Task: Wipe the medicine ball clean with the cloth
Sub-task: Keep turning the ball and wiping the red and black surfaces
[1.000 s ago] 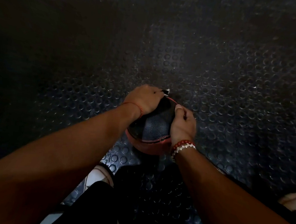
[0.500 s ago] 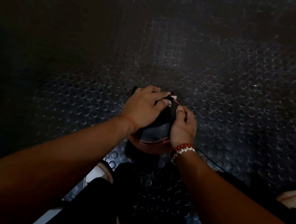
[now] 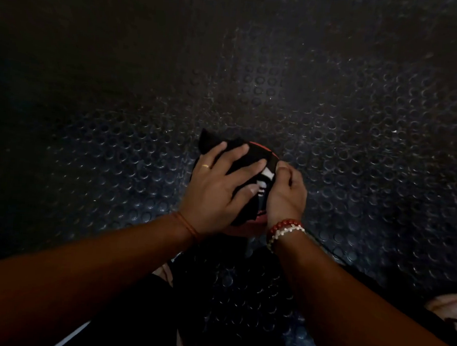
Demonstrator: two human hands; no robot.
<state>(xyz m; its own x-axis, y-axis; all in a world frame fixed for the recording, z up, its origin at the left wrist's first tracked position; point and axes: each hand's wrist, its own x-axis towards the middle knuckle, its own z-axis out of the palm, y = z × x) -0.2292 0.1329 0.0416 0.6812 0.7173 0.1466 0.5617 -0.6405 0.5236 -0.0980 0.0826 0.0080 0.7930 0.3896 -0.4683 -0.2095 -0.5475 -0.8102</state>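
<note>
Left: 1 gold ring [image 3: 206, 166], 1 orange wrist thread [image 3: 188, 225]; right: 2 bead bracelets [image 3: 285, 228], red and white.

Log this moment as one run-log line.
step: wiping | left hand: flat, pressing cloth on ball | right hand: gripping ball's side | surface: studded floor

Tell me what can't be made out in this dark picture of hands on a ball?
Head view only:
- medicine ball: mostly covered by the cloth and both hands.
- white markings: partly under fingers of the left hand, unreadable.
- Fingertips of the right hand: hidden behind the hand itself.
- Any dirt: lost in the dim light.
- foot: cut off by the right edge.
</note>
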